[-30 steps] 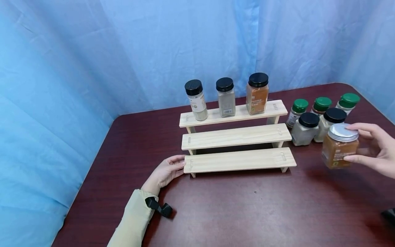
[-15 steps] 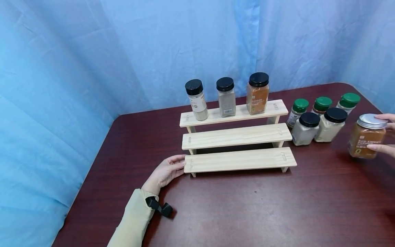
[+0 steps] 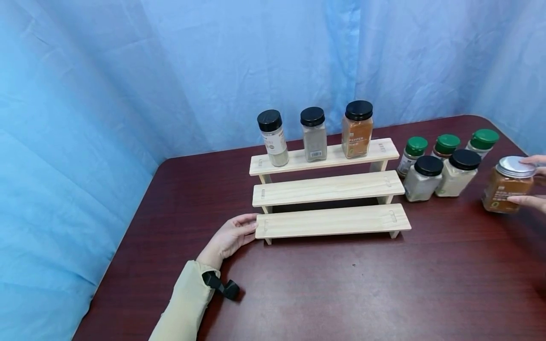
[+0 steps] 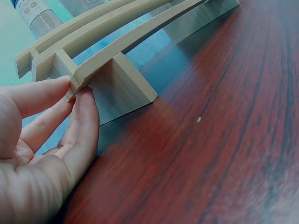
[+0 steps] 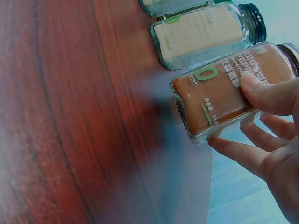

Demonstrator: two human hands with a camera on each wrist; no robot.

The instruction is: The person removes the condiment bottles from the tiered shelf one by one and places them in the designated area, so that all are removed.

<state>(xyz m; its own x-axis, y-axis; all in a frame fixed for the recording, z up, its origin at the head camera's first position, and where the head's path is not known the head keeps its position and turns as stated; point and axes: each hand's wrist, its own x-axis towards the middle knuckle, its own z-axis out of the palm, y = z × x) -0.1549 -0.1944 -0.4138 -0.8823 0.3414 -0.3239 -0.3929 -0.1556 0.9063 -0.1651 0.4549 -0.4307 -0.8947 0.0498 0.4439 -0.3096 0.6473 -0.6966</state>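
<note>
At the left end of a three-step wooden spice rack (image 3: 332, 222), my left hand (image 3: 230, 237) pinches the corner of the lowest board. In the left wrist view the thumb (image 4: 46, 91) lies at the board's end with fingertips under it. At the right edge of the head view, my right hand (image 3: 535, 189) grips a square spice jar (image 3: 507, 189) of orange-brown powder with a silver lid. The right wrist view shows the thumb across the jar's label (image 5: 224, 88) and fingers on its other side. The jar is upright, its base close to the table.
Three black-lidded jars (image 3: 314, 137) stand along the rack's top board. Right of the rack are two black-lidded jars (image 3: 422, 182) of pale powder, with three green-capped bottles (image 3: 414, 151) behind them. Blue curtains (image 3: 256, 57) hang behind the dark red table (image 3: 341, 293).
My right hand has carried the silver-lidded jar to the right, away from the rack, then slightly down. My left hand stays at the rack's corner.
</note>
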